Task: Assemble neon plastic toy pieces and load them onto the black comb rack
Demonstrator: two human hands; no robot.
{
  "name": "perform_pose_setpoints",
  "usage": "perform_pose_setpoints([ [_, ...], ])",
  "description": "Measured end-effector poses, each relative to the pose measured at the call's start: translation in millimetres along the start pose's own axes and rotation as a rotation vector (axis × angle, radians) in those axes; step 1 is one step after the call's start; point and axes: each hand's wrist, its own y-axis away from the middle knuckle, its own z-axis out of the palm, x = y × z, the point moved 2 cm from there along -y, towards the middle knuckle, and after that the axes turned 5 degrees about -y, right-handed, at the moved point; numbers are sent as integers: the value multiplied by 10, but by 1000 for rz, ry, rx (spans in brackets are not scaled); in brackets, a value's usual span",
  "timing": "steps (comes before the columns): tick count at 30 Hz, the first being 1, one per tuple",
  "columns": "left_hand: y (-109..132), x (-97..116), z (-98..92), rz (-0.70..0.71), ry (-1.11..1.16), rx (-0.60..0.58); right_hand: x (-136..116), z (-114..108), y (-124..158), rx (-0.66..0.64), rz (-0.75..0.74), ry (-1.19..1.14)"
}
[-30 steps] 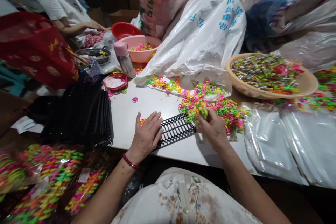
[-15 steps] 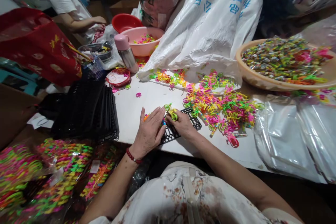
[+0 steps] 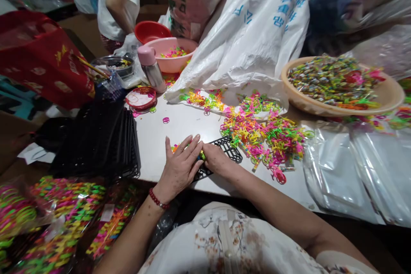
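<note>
A black plastic grid tray lies slantwise on the white table, near its front edge. My left hand lies over the tray's left part, its fingers stretched out and covering small coloured pieces. Close against its fingertips, my right hand is closed, fingers bent down at the tray. A small yellow-green plastic piece shows at the right fingertips, mostly hidden between the two hands. To the right of the tray spreads a heap of bright plastic pieces in pink, yellow, green and orange.
Black trays are stacked at the left. A white sack spills pieces behind the heap. Clear plastic bags and a wide basin are on the right. A flask stands behind; a person is farther back.
My right hand has turned down and come closer to my left fingertips, taking the yellow-green piece down to the tray. The person at the back has shifted right. The view has moved slightly.
</note>
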Motion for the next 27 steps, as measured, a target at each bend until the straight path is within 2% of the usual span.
perform_pose_setpoints([
  [2,3,21,-18,-11,-31,-9,-5,-58,34,16,-10,-34],
  [4,14,48,-33,-29,-62,-13,23,-210,111,91,0,-40],
  [6,26,77,-40,-65,-96,6,104,-433,209,202,90,58],
  [8,29,98,-41,-126,-129,49,214,-669,286,286,241,243],
  [11,-4,111,-29,-160,-135,97,335,-910,298,262,416,464],
  [14,-65,103,-8,-52,-89,95,346,-967,234,182,487,516],
  [16,-89,79,-1,5,-71,86,315,-958,212,199,500,496],
  [22,-61,16,-8,52,-68,59,401,-1038,368,426,513,255],
  [25,-51,12,-4,57,-56,59,516,-1094,444,533,479,-139],
  [27,-54,10,2,53,-40,61,545,-1046,439,529,468,-471],
])
